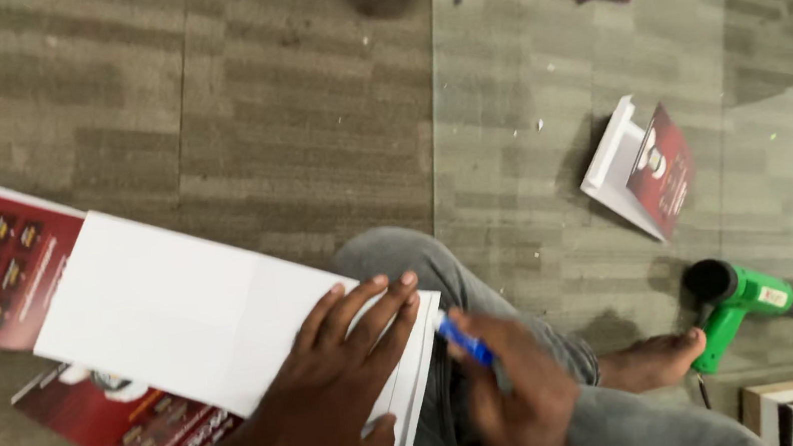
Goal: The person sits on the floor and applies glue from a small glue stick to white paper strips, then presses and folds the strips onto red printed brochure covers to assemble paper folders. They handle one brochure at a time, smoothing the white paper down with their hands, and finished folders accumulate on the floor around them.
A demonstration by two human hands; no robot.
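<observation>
Our left hand (337,392) lies flat, fingers spread, on the white board (196,313) resting across our knee (421,260) and the floor (302,113); our right hand (519,400) grips a blue cutter (463,341) at the board's edge. If the board slides, we judge the blade could wander towards the left fingertips (394,282).

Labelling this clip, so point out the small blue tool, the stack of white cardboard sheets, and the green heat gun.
small blue tool (465,342), head view, exposed shaft
stack of white cardboard sheets (165,307), head view, top sheet
green heat gun (741,300), head view, body
</observation>
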